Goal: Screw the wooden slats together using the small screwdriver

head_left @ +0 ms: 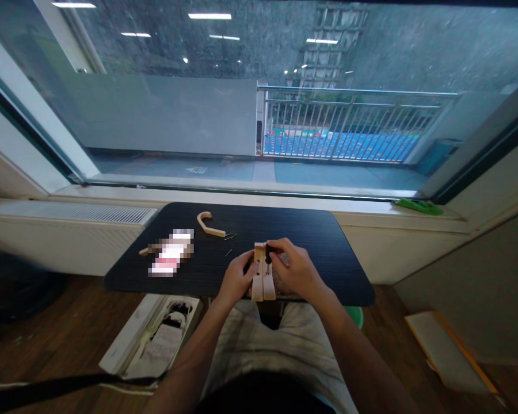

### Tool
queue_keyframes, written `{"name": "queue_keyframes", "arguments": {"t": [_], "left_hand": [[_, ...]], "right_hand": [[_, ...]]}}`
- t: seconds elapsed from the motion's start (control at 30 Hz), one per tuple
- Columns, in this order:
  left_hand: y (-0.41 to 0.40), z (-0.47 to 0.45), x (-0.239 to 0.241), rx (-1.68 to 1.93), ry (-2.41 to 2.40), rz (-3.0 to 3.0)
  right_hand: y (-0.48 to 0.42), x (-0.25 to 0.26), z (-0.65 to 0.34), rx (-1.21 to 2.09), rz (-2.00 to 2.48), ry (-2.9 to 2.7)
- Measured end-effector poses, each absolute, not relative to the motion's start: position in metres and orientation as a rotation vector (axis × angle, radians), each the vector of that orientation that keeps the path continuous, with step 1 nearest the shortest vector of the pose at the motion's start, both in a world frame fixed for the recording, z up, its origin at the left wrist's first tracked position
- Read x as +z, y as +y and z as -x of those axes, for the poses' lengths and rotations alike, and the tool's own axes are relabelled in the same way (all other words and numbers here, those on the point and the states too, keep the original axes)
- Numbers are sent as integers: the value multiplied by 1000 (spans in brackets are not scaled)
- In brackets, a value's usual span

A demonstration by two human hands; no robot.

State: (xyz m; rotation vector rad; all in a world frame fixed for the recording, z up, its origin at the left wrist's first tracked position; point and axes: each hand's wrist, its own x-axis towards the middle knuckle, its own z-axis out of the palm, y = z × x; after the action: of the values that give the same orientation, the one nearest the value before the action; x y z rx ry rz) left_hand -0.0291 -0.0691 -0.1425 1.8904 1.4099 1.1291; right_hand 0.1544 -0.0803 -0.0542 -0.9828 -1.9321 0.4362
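Two pale wooden pieces [262,282] lie side by side at the near edge of a small black table [328,241]. My left hand [237,279] is closed on their left side and holds them steady. My right hand [296,267] is closed on a small black-handled tool [268,253], a screwdriver by the look of it, whose tip points down onto the top of the wood. A curved wooden hook piece [208,223] lies farther back, with a few small dark screws [229,237] beside it.
A blurred-out paper or packet [171,259] lies on the table's left part. An open white box [153,339] sits on the wooden floor below left. A flat cardboard sheet [451,351] lies on the floor at right. A large window [259,103] is straight ahead.
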Motion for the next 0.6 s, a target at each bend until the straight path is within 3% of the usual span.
{"name": "queue_keyframes", "arguments": {"t": [0.6], "left_hand": [[-68, 34, -142, 1121, 1428, -1894]], "right_hand": [[-80, -58, -154, 437, 965, -1934]]}}
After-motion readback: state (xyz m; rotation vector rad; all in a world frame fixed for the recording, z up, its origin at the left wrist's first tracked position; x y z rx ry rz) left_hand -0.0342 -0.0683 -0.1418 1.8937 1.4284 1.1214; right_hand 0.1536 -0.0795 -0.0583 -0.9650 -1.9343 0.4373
